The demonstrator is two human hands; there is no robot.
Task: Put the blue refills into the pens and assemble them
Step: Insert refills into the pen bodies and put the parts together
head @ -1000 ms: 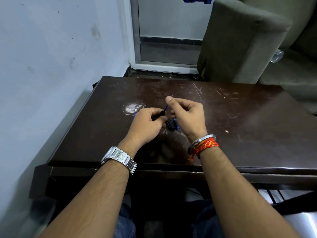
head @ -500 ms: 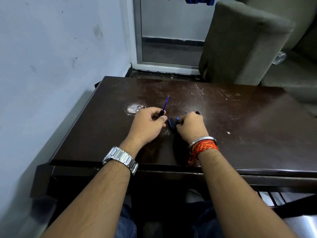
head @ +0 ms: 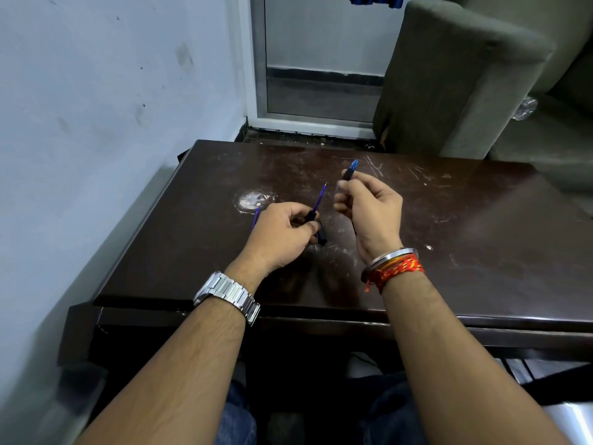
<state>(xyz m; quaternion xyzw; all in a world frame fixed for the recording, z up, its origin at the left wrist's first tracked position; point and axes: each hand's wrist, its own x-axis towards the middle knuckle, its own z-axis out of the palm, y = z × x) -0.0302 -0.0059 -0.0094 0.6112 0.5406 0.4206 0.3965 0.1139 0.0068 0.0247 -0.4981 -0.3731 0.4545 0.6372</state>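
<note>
Hands over dark table. Left hand clamped on pen barrel, blue refill protruding upward. Right hand, just beside, clamped on blue-tipped pen piece, raised above table.

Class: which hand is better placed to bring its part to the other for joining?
Probably the right hand: it holds the black, blue-tipped pen piece raised and free, beside the thin blue refill.

A single head-worn camera looks forward and steeply down, close over the dark tabletop at frame centre; the wall fills the upper left.
</note>
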